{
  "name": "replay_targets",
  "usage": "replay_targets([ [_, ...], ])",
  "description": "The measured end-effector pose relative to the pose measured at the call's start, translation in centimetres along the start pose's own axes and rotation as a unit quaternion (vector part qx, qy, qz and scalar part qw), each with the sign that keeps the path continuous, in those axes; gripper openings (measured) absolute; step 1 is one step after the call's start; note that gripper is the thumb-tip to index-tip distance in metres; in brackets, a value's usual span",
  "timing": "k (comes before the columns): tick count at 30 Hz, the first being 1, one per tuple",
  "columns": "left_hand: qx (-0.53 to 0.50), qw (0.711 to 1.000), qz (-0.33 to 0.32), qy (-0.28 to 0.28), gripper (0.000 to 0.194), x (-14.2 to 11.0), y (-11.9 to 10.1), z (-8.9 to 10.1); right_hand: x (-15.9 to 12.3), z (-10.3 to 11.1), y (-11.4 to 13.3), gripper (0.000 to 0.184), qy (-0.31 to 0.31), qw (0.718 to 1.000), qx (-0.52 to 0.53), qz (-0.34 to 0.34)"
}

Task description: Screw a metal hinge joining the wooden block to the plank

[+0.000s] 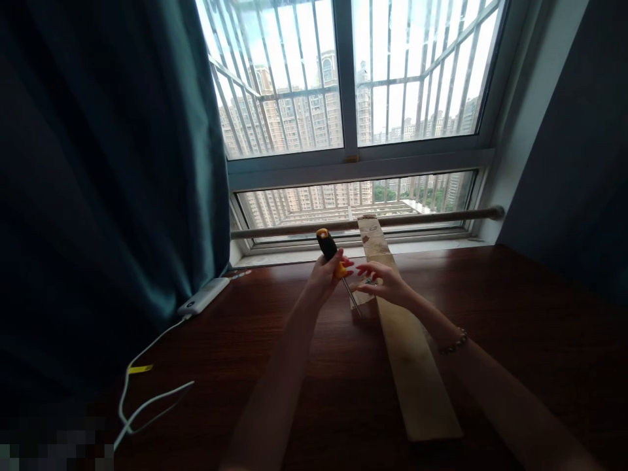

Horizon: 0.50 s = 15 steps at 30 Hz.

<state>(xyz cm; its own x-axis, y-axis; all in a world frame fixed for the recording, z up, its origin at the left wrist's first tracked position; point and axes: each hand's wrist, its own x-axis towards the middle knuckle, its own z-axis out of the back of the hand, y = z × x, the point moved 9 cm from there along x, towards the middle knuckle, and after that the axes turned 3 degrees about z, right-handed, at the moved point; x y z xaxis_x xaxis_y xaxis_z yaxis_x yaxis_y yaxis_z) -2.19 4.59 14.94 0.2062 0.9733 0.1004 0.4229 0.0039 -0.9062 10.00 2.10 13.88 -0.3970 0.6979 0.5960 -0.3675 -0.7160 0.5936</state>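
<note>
My left hand [328, 271] is closed around the black and yellow handle of a screwdriver [328, 245]. Its metal shaft slants down to the right, the tip by a short pale piece [362, 297] on the table. My right hand [387, 284] is just right of the shaft, fingers bent and apart. Small shiny metal bits [371, 281], too small to name for certain, show between those fingers. Under the right hand runs a long wooden board [417, 366], its worn far end resting up by the window rail.
Everything lies on a dark reddish wooden table [338, 392]. On the left are a white power bank [205, 296], a white cable [157, 339] with a yellow tag [140, 369], and a dark teal curtain [196, 163]. A horizontal rail [441, 217] crosses before the barred window.
</note>
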Motion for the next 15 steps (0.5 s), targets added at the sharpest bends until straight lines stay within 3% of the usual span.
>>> replay_targets([
  [3,-0.013,0.999,-0.039,0.030,0.040,-1.3,-0.1,-2.4,0.5,0.2,2.0,0.036,-0.032,0.999,0.029,-0.025],
  [6,0.051,0.995,-0.082,0.021,0.038,-2.1,0.0,-3.4,0.3,1.1,3.0,0.027,-0.075,0.996,0.033,-0.043],
  [9,0.131,0.982,-0.132,-0.015,0.032,-2.9,-0.5,-3.5,0.0,0.7,4.0,0.021,-0.042,0.993,0.100,-0.050],
  [12,0.239,0.948,-0.207,-0.028,0.029,-3.9,-2.1,-4.3,-0.3,0.4,5.2,0.017,0.000,0.986,0.159,-0.055],
  [15,0.321,0.901,-0.290,-0.018,0.041,-4.6,-3.2,-4.8,-0.2,3.1,5.4,0.014,-0.081,0.983,0.147,-0.072],
])
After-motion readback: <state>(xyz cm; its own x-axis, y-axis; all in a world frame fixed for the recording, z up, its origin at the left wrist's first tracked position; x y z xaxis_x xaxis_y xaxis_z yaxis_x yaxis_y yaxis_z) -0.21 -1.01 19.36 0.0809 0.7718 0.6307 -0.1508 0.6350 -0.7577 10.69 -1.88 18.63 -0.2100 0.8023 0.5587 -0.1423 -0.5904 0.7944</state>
